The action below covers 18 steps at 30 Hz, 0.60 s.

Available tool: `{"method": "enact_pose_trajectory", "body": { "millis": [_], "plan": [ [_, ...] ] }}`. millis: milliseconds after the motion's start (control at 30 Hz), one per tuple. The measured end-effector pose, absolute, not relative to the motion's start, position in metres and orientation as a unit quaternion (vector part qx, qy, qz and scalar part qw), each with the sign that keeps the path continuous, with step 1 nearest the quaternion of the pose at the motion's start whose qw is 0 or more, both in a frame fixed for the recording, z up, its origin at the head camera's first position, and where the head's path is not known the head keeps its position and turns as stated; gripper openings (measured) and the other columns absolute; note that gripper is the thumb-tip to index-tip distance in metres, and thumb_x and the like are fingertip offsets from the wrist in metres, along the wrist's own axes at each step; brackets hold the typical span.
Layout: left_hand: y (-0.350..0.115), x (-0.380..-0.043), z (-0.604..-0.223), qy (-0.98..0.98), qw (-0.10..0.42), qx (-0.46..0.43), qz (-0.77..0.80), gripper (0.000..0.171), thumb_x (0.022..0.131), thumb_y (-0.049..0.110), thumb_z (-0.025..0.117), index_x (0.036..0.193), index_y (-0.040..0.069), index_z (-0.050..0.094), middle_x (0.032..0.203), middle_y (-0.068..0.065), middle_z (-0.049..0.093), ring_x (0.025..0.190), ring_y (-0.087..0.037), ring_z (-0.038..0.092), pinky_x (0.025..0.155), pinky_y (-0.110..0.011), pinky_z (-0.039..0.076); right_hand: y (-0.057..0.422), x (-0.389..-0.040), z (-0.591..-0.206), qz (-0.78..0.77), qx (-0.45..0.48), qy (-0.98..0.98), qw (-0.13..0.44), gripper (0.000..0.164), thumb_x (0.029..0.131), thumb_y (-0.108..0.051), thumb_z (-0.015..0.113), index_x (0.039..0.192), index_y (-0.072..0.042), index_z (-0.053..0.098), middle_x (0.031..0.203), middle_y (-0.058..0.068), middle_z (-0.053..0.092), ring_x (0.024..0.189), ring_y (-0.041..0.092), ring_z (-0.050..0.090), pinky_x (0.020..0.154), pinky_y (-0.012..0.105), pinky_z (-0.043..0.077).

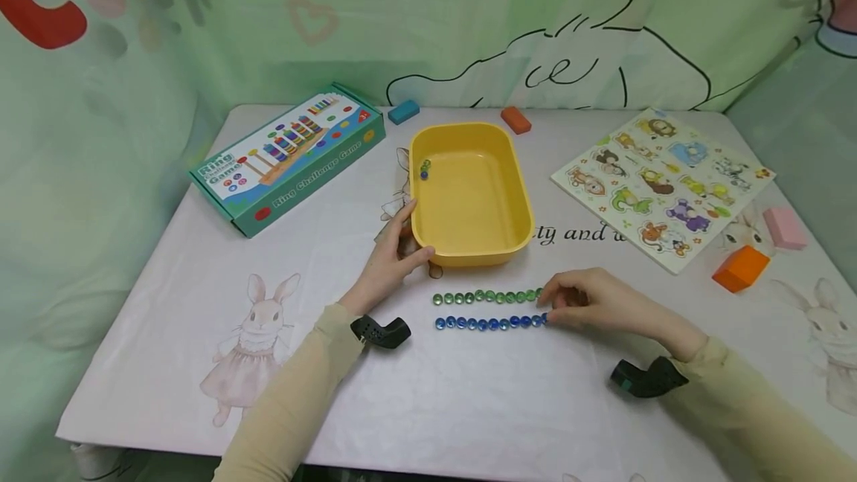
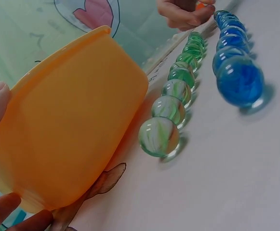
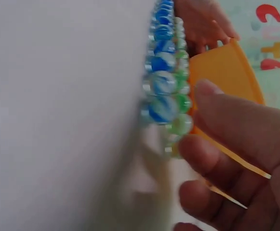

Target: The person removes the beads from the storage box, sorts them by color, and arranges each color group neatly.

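Observation:
A yellow plastic basin (image 1: 472,257) stands mid-table, with a few green and blue marbles (image 1: 425,169) against its left wall. My left hand (image 1: 391,253) holds the basin at its near left corner, thumb at the rim and fingers along the side. In front of the basin lie two straight rows: green marbles (image 1: 490,296) farther away, blue marbles (image 1: 493,324) nearer me. At the right ends of both rows is my right hand (image 1: 592,300). In the right wrist view its thumb (image 3: 217,98) and bent fingers are apart, with no marble visible between them.
A green ring game box (image 1: 294,151) lies at the back left. On the right is an animal picture board (image 1: 659,184), with orange (image 1: 741,268) and pink (image 1: 785,228) blocks beside it. Blue (image 1: 404,111) and red-orange (image 1: 515,120) blocks lie behind the basin.

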<state>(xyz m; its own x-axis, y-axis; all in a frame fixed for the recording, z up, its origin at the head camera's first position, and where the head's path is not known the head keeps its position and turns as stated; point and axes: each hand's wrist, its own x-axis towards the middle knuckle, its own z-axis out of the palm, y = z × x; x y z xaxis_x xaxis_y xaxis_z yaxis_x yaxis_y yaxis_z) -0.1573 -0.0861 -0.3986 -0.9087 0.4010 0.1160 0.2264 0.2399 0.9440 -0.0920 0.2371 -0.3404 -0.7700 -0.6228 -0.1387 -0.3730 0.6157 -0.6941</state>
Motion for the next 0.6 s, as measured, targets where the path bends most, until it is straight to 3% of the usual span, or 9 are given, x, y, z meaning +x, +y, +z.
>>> {"method": "enact_pose_trajectory", "body": {
  "millis": [367,600],
  "plan": [
    [-0.086,-0.157,-0.401,0.783,0.075,0.197,0.585,0.076,0.089,0.027,0.061,0.149,0.023,0.015,0.136,-0.011,0.042,0.119,-0.021,0.044,0.101,-0.04,0.033,0.203,-0.134,-0.283,-0.199,-0.352,0.865,0.296,0.015,0.083,-0.022,0.068,0.096,-0.015,0.065,0.077,-0.013,0.056,0.072,0.003,0.049,0.064,0.02,0.044],
    [-0.086,-0.157,-0.399,0.786,0.075,0.196,0.581,0.076,0.089,0.028,0.062,0.149,0.024,0.015,0.137,-0.011,0.041,0.12,-0.021,0.043,0.102,-0.04,0.032,0.169,-0.166,-0.257,-0.168,-0.37,0.865,0.294,0.014,0.084,-0.018,0.068,0.096,-0.012,0.064,0.078,-0.007,0.057,0.074,0.011,0.051,0.067,0.024,0.045]
  ]
}}
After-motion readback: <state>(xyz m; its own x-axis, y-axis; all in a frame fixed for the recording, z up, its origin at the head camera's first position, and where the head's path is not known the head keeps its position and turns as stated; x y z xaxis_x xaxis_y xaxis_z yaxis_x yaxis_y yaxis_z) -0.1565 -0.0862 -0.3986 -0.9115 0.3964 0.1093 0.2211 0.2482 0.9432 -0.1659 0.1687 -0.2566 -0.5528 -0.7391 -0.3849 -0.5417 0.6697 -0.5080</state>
